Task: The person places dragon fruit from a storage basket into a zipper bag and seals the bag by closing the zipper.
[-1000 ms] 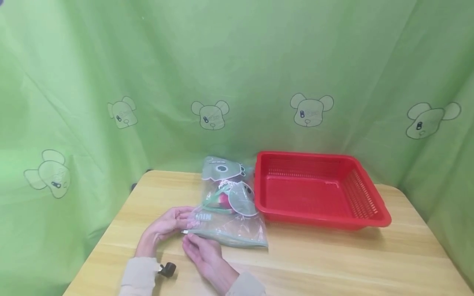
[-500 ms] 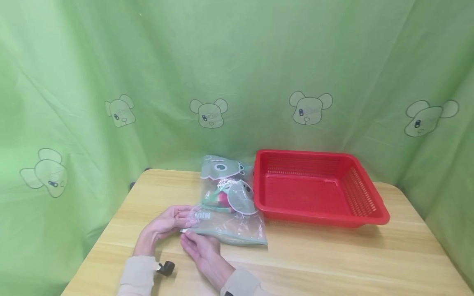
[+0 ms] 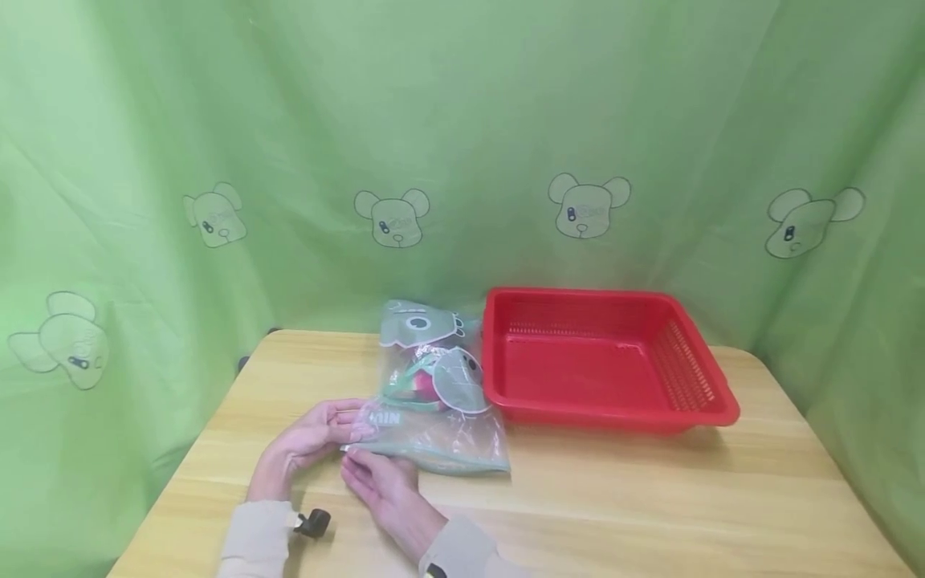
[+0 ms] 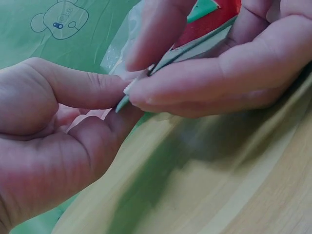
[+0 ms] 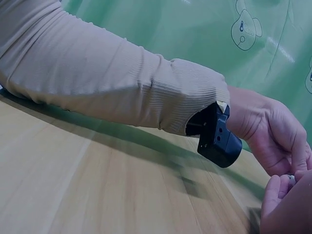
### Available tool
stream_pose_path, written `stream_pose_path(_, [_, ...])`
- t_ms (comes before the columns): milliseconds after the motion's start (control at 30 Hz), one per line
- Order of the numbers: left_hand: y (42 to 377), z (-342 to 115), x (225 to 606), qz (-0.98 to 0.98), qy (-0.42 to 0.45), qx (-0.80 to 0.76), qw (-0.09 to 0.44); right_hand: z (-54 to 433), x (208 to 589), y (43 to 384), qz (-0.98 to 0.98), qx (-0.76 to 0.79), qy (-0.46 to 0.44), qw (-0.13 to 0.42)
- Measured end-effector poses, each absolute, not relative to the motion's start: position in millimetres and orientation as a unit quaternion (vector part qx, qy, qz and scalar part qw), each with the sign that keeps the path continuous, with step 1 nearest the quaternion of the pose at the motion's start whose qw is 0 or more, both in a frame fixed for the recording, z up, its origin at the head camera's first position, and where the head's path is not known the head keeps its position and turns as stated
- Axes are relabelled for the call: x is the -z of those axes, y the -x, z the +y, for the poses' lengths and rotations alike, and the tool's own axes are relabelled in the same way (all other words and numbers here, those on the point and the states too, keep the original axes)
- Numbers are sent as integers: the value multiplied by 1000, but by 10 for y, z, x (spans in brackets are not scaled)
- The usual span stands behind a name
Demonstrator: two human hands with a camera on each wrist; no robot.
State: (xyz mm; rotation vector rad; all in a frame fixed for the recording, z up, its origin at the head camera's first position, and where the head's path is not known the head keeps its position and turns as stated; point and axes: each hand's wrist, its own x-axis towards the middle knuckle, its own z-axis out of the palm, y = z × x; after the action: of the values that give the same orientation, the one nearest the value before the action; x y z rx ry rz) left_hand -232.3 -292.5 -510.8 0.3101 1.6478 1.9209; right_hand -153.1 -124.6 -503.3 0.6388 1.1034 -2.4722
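Note:
A clear plastic zip bag (image 3: 433, 440) with a green cartoon animal print lies on the table (image 3: 621, 498). Inside it is something pink with a green band; its kind cannot be made out. My left hand (image 3: 311, 437) pinches the bag's near left corner between thumb and finger, as the left wrist view shows. At the same corner, the fingers of my right hand (image 3: 390, 490) pinch the end of the green zip strip, where a small white slider (image 4: 129, 87) shows between the two hands. Part of the slider is hidden by the fingertips.
A red plastic basket (image 3: 578, 373) with slotted walls stands right beside the bag, at the back of the table. Green curtains (image 3: 477, 120) with bear-face prints enclose the back and sides. A black wrist camera (image 3: 314, 523) sticks out from my left sleeve.
The whole scene has shifted somewhat left in the head view as the camera turned. Both hands stay at the bag's corner, with hardly any movement against the bag.

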Motion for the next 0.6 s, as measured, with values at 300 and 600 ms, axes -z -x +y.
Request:
stream_pose_path(300, [2314, -2977, 5109, 608, -137, -720, 306, -1265, 5028, 1539, 380, 878, -233, 175])
stream_pose_path(600, [2340, -3027, 5112, 583, -191, -719, 327, -1287, 5037, 1548, 382, 879, -233, 162])
